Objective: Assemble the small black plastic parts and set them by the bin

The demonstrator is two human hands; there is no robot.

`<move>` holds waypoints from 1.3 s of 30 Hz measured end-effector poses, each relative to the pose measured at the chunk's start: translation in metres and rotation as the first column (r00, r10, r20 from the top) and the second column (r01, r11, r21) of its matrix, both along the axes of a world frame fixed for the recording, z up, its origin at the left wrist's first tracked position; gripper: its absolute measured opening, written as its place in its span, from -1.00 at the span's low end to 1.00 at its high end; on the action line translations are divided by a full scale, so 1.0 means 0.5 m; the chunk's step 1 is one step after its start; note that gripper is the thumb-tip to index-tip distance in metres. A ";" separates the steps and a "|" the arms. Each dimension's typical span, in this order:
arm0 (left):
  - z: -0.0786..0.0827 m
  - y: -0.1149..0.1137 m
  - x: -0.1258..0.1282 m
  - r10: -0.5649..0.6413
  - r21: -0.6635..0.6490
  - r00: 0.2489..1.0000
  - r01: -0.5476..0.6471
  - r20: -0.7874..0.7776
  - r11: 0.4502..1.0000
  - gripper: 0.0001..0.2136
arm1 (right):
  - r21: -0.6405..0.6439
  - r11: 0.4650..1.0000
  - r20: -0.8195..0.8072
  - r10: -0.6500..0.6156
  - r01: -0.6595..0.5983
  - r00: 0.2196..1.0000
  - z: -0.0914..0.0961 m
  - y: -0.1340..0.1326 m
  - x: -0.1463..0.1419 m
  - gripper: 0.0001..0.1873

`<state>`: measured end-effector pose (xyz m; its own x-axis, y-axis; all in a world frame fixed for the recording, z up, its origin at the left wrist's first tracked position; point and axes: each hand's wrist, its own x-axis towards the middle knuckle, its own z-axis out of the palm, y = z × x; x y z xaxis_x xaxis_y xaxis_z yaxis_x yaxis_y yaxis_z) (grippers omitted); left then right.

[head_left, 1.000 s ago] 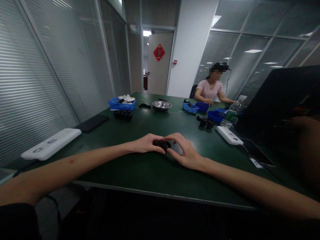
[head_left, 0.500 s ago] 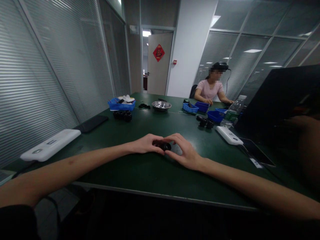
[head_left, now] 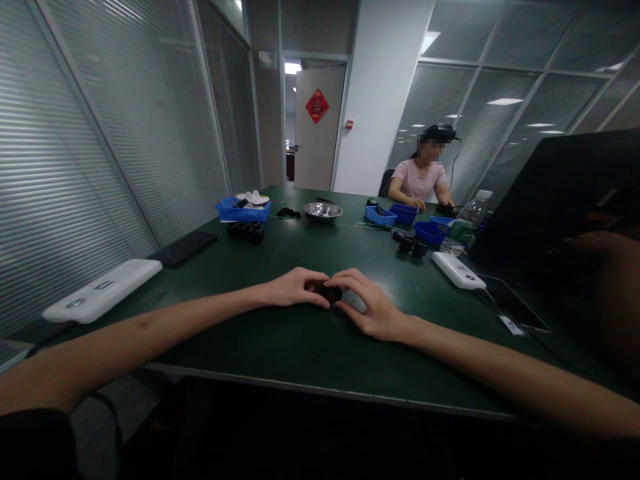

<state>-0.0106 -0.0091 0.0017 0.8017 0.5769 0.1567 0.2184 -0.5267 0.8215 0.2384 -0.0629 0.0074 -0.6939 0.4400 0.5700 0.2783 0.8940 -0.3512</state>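
A small, shiny black rounded part (head_left: 334, 294) sits low over the green table between my two hands; its exact kind cannot be made out. My left hand (head_left: 294, 287) grips its left side, the thumb along the near edge and the fingers behind. From the right, my right hand (head_left: 371, 305) curls its fingers over the top of the part, with the thumb at its near right side. Much of the part is hidden by my fingers.
Black parts lie on the table (head_left: 280, 353) at left (head_left: 246, 231) and right (head_left: 411, 246). Farther back are a blue basket (head_left: 243, 211), a metal bowl (head_left: 323, 213) and blue bins (head_left: 431, 233). A bottle (head_left: 463, 223) and white power bank (head_left: 459, 271) stand right. A co-worker (head_left: 423, 177) sits beyond.
My right hand's fingers and thumb have shifted slightly around the black part. My left hand stays in place. The co-worker's hand on the right has drawn inward.
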 end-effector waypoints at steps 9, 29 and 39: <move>-0.009 0.006 0.003 0.031 -0.140 0.997 -0.022 0.065 0.990 -0.52 | -0.011 0.990 -0.055 -0.139 0.139 0.989 -0.003 0.006 -0.001 -0.75; -0.002 -0.011 0.004 -0.025 -0.101 0.998 0.030 0.052 0.994 -0.51 | -0.011 0.997 -0.036 -0.083 0.082 0.996 0.001 0.000 -0.003 -0.68; -0.003 -0.009 0.006 -0.047 -0.234 0.994 0.070 0.102 0.970 -0.56 | -0.012 0.999 -0.038 -0.044 0.043 0.998 0.001 0.001 -0.001 -0.65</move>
